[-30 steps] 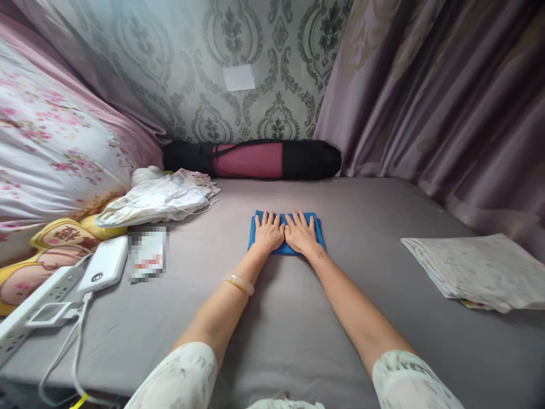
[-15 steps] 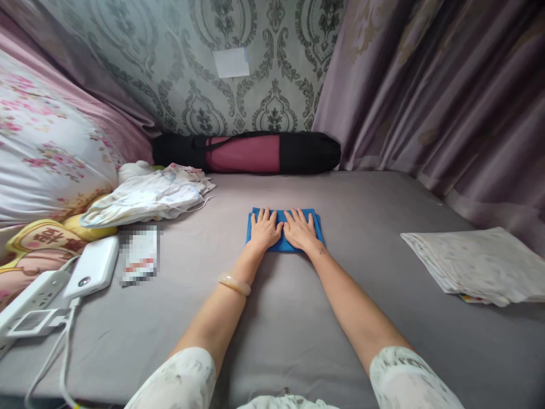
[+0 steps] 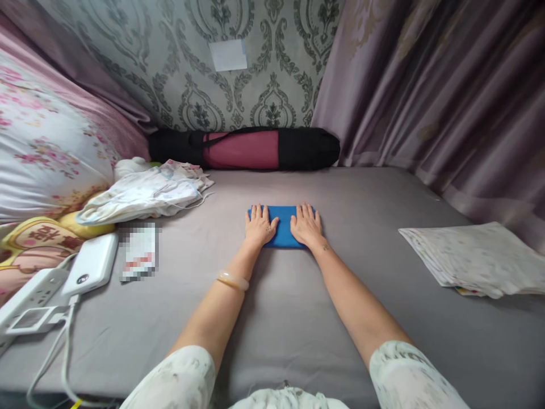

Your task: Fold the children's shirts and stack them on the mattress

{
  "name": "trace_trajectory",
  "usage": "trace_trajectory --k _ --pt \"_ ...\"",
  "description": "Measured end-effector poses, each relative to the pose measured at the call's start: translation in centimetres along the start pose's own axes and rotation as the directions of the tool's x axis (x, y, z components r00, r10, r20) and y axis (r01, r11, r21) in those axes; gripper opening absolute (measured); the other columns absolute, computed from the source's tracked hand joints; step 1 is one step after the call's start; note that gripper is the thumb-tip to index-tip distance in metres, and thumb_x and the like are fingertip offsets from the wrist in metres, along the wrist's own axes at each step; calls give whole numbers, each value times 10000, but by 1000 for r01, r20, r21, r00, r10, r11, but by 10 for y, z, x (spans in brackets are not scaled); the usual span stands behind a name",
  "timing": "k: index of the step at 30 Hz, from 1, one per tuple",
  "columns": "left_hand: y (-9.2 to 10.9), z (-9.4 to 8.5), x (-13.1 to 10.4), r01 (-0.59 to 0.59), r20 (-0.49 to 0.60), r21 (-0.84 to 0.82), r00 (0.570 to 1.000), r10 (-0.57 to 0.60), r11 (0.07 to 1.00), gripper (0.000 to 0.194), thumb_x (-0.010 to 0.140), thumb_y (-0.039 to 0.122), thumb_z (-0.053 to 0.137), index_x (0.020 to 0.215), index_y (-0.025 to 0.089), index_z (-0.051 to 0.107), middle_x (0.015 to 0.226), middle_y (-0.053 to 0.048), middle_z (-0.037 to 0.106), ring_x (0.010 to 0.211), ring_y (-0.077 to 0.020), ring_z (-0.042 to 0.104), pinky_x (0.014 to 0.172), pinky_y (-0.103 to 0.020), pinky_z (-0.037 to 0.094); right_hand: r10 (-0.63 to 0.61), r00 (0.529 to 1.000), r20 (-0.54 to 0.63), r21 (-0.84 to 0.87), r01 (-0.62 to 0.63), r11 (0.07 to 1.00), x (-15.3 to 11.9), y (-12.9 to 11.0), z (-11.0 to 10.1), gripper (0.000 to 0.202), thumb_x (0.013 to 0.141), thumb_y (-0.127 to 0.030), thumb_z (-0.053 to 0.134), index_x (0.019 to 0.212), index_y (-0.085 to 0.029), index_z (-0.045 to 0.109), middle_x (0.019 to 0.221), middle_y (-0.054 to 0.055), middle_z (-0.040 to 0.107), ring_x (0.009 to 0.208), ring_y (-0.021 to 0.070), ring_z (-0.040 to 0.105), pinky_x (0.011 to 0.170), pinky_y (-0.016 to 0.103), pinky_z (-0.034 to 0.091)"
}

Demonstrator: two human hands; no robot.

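A folded blue cloth (image 3: 284,227) lies flat on the grey sheet (image 3: 281,307) in the middle of the view. My left hand (image 3: 259,227) rests palm down on its left end, fingers spread and pointing away from me. On the right end lies my right hand (image 3: 307,225), also palm down with its fingers apart. A band of blue shows between the two thumbs. Neither hand grips anything, and each covers part of the cloth's side edge.
Folded patterned cloths (image 3: 477,258) lie at the right. At the left are crumpled light clothes (image 3: 145,196), a white power bank (image 3: 91,262), a power strip (image 3: 40,292) with cables and a blurred packet (image 3: 139,253). A black and maroon bag (image 3: 242,150) lies along the wall.
My hands have moved apart, from near the middle of the blue cloth out to its two ends. More of the cloth shows between them. The view has shifted slightly.
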State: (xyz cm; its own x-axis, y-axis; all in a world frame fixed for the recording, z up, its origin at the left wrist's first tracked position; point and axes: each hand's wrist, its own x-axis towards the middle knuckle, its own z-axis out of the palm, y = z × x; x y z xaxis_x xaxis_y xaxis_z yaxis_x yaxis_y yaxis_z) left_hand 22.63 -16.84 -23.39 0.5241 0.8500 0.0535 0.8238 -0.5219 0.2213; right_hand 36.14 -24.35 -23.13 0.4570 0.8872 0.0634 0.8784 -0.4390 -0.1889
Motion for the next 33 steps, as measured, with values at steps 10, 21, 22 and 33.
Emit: trace_trajectory --k 10,21,22,33 --pt "-19 -7 0 76 6 -96 997 -75 992 664 976 474 215 1500 77 306 1579 -165 246 1469 -304 202 1188 -504 139 71 997 19 41 -72 997 -1 19 -2 619 995 -353 168 1510 -24 262 1593 142 218 1471 269 153 1185 458 123" --pt "-23 -4 1 93 57 -105 995 -87 990 688 968 501 198 1516 91 268 1587 -155 230 1472 -317 181 1174 -553 136 82 996 24 55 -83 995 0 20 0 610 986 -355 190 1500 -42 292 1579 144 261 1463 278 178 1176 462 160" --pt "-22 -5 1 90 52 -101 995 -85 991 683 969 498 197 1513 92 276 1585 -157 236 1471 -322 183 1169 -565 139 81 997 18 51 -82 995 -1 19 -1 607 987 -352 193 1497 -40 300 1576 147 267 1462 281 179 1175 477 154" --pt "-5 -6 -2 -85 -1 51 996 85 995 654 983 472 217 1496 80 321 1574 -152 274 1475 -296 180 1195 -503 125 -38 999 -16 -14 38 999 0 6 0 605 992 -359 225 1496 -35 308 1581 153 253 1466 268 169 1184 448 124"
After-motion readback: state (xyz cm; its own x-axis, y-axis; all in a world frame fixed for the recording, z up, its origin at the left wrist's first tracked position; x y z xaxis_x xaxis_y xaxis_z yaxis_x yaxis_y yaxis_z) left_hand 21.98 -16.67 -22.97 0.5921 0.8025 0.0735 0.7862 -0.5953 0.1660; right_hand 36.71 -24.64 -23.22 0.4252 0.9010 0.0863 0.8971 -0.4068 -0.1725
